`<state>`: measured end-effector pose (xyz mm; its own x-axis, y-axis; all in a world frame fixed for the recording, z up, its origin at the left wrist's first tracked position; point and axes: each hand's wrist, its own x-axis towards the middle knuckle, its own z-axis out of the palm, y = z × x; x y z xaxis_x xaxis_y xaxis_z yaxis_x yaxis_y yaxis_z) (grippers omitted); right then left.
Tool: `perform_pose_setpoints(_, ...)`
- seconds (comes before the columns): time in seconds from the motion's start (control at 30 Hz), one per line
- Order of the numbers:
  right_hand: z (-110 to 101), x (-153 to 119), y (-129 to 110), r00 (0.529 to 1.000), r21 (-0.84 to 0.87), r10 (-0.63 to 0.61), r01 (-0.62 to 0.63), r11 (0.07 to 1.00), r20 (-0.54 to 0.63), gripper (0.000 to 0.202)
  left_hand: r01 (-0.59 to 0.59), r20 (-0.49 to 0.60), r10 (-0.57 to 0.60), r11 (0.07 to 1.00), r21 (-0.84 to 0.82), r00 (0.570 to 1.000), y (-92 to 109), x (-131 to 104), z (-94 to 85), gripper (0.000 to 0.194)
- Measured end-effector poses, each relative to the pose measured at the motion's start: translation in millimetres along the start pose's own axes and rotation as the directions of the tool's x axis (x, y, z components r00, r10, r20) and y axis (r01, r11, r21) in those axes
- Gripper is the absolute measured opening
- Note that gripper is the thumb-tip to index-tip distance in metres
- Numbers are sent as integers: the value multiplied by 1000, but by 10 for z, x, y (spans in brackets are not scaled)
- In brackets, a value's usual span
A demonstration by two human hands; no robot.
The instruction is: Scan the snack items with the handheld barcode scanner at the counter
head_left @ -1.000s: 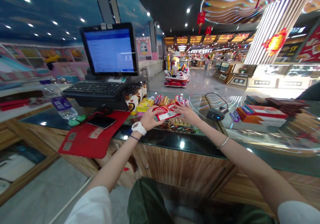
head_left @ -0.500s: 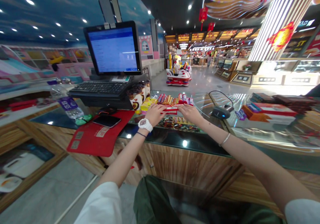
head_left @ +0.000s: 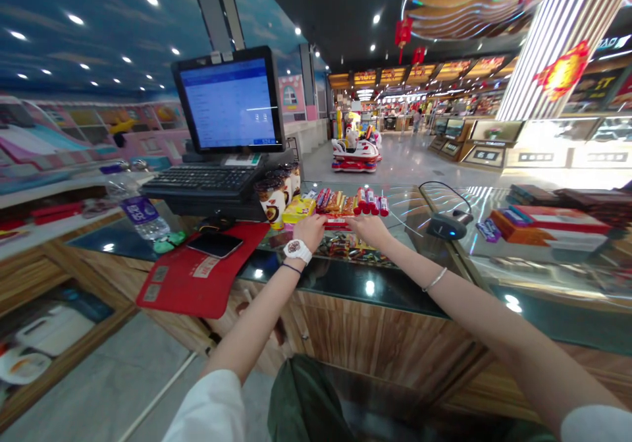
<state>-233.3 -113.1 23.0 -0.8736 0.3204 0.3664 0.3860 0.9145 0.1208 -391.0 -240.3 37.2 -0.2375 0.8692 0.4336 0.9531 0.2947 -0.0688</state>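
A small red box [head_left: 337, 223] lies at the near side of a row of snacks, held at both ends. My left hand [head_left: 309, 232], with a white watch [head_left: 297, 249] on its wrist, is closed around its left end, fingers curled. At the right end my right hand [head_left: 369, 230] grips it too, its fingertips partly hidden. Just behind stand wrapped snack bars [head_left: 340, 202] and red-and-purple tube packs [head_left: 371, 202]. Beside my left hand is a yellow pack [head_left: 299, 209]. More wrapped sweets [head_left: 353, 248] show beneath the glass counter top.
To the left are a monitor [head_left: 231, 103], a keyboard [head_left: 197, 177], lidded cups [head_left: 271, 201], a phone [head_left: 214, 244] on a red mat [head_left: 185, 294] and a water bottle [head_left: 145, 218]. A black scanner [head_left: 447, 226] on its stand and stacked boxes [head_left: 553, 221] are on the right.
The view has shifted slightly. My left fingers, stretched over the red box before, are now curled more tightly at its left end. My right hand stays at the other end.
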Motion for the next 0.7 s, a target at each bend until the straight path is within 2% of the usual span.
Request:
perform_pose_setpoints(0.13,37,-10,-11,999,89,31,-33,995,31,26,-3,27,3,1000,28,1000,10,-13,18,28)
perform_pose_setpoints(0.37,194,-42,118,997,255,-73,76,964,-23,34,4,93,-7,999,37,996,39,-47,34,28)
perform_pose_setpoints(0.53,240,-79,151,990,256,-127,138,957,-61,38,-50,71,51,999,-21,996,70,-138,84,28)
perform_pose_setpoints(0.7,249,-88,139,992,219,-112,122,968,-60,39,-47,102,51,998,-33,993,49,-157,137,31)
